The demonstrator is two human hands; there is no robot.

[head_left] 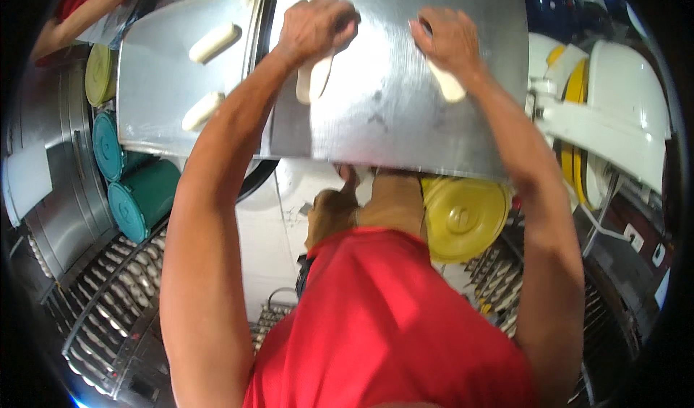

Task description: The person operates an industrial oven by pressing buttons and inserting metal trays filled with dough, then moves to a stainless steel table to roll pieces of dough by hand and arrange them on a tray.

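Both my hands are over the shiny metal table. My left hand (318, 28) is closed, its fingers curled over pale dough (315, 81); flattened ends of the dough stick out below the wrist. To its right, my right hand (450, 41) is curled over another piece of dough, whose narrow end (447, 84) shows beside the wrist. The fingertips and the dough under both palms are hidden. Left of my left hand lies a metal baking tray (163, 83) bearing two smooth dough rolls: an upper one (214, 42) and a lower one (203, 111), partly behind my forearm.
Green lidded tubs (129, 211) and a yellow lid (101, 75) stand left below the tray. A yellow lidded tub (464, 218) is under the table's front edge. At right is a white machine (607, 126). Another person's arm (94, 18) reaches in at the upper left.
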